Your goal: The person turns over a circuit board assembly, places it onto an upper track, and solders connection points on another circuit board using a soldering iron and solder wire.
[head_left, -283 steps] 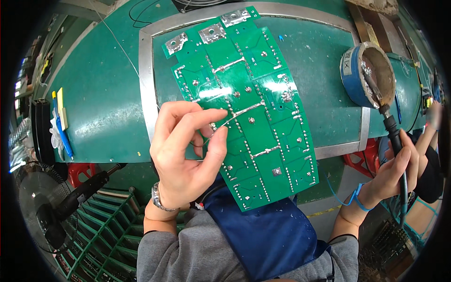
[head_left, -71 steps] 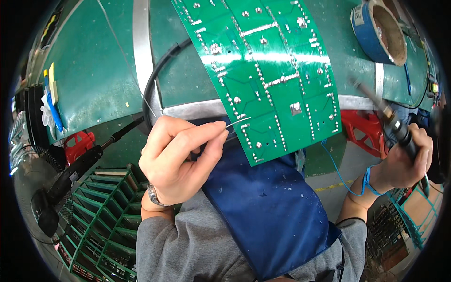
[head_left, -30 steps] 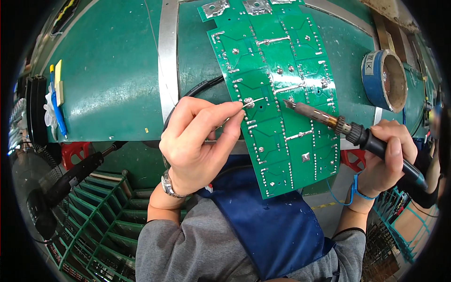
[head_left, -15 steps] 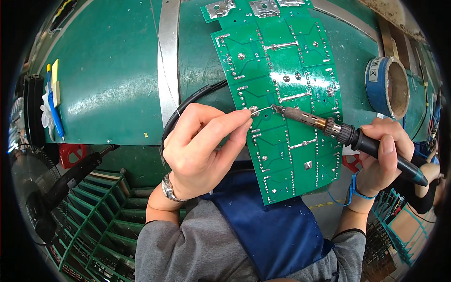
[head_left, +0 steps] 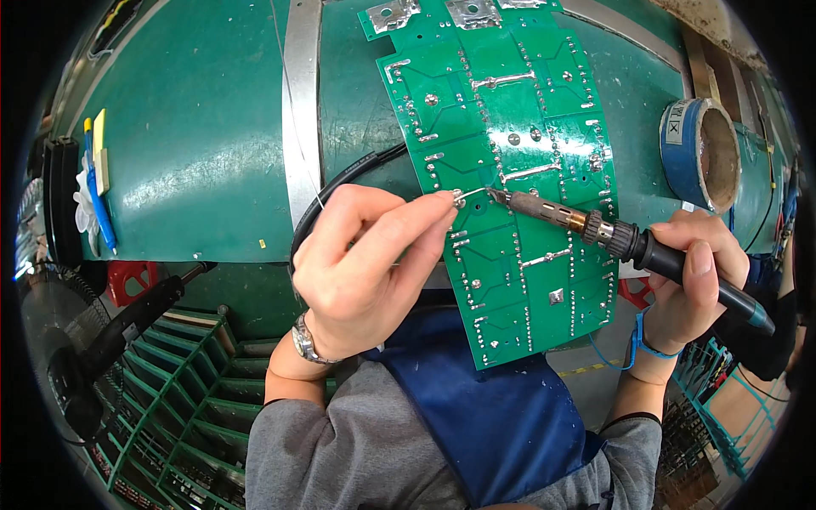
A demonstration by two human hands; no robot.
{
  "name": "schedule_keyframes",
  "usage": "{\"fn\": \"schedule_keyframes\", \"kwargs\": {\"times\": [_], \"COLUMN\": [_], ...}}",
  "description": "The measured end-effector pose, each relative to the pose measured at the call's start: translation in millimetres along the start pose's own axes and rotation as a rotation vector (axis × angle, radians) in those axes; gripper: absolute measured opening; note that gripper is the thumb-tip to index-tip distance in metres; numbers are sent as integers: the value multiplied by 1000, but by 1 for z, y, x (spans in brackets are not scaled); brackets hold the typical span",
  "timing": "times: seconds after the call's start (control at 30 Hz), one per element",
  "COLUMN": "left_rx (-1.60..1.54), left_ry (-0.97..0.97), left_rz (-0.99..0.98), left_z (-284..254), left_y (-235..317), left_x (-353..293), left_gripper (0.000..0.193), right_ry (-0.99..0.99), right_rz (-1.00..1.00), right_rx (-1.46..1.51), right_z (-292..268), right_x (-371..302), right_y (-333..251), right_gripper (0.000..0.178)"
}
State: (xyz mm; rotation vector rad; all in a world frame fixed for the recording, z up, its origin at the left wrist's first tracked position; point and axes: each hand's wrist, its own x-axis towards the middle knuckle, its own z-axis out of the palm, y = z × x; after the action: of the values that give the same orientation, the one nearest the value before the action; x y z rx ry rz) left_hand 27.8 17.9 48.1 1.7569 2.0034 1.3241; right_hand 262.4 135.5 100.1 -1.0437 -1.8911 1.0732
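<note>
A large green circuit board (head_left: 544, 234) lies solder side up, its near end over the bench edge. My left hand (head_left: 365, 255) is closed in a pinch on a thin solder wire (head_left: 474, 194), which reaches right over the board. In my right hand (head_left: 701, 272) is a soldering iron (head_left: 612, 234), gripped by its dark handle and pointing left. The iron's tip is close to the end of the solder wire, above the middle of the board; whether they touch is hard to make out. Shiny solder joints and several silvery strips cover the board.
A blue-sided roll (head_left: 701, 157) stands on the green bench (head_left: 212, 170) at the right. A black cable (head_left: 340, 183) curves beside the board. A blue pen (head_left: 102, 204) lies at the far left. Below the bench, a green slotted rack (head_left: 187, 391) stands at lower left; another person's sleeve (head_left: 761, 336) shows at right.
The board sits very slightly farther left and up in the picture. Both hands keep their grips, and the iron's tip has shifted slightly left with the solder wire still close by.
</note>
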Motion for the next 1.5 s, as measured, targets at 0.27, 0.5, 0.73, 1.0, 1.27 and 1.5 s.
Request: {"fn": "schedule_keyframes", "kwargs": {"times": [0.27, 0.5, 0.73, 1.0, 1.27, 1.5], "left_rx": [-32, -103, -133, -154, -172, -172], "left_ry": [127, 199, 198, 187, 193, 203], "left_rz": [-153, -180, -145, -153, -141, -150], "left_z": [-9, -4, -2, -5, -4, -5], "left_y": [-10, -27, -32, -32, -33, -34], "left_x": [-5, -16, -14, -14, -13, -13], "left_gripper": [25, 25, 25, 24, 22, 21], "right_ry": [322, 789, 763, 832, 813, 802], "right_rz": [-138, -62, 10, -40, 54, 7], "right_rx": [-60, -541, -752, -753, -711, -730], "right_z": [-21, -62, -67, -64, -59, -60], "right_x": [-16, -49, -60, -66, -67, -71], "right_y": [9, 32, 42, 35, 31, 33], "right_gripper": [40, 37, 29, 33, 35, 36]}}
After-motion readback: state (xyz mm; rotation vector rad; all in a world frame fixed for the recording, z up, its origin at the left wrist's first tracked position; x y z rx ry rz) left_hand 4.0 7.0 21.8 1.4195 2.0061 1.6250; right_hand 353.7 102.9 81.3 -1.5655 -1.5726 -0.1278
